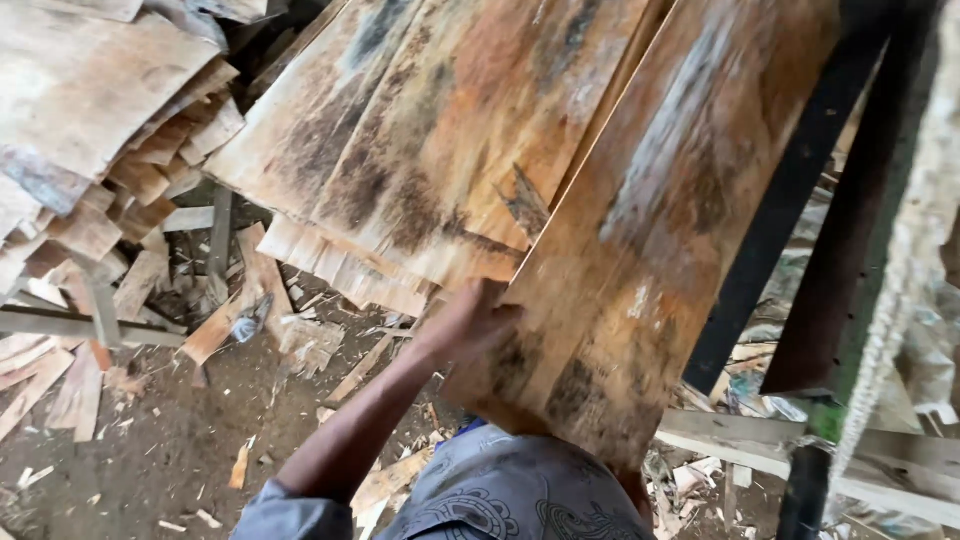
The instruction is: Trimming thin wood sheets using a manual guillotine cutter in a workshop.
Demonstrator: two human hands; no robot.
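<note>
My left hand (468, 322) grips the lower left edge of a long, stained brown veneer sheet (650, 230) that slants from the top right down toward my chest. The sheet lies over a stack of similar thin wooden sheets (430, 130) with dark mould-like patches. My left arm reaches up from the bottom left, in a grey patterned sleeve (480, 500). My right hand is hidden under the lower end of the held sheet; only a sliver of arm shows there.
A pile of broken veneer pieces (90, 120) fills the upper left. Wood scraps and splinters litter the dirt floor (170, 430). Dark metal frame posts (800, 200) and a pale rope (900, 300) stand at the right, above wooden battens (740, 440).
</note>
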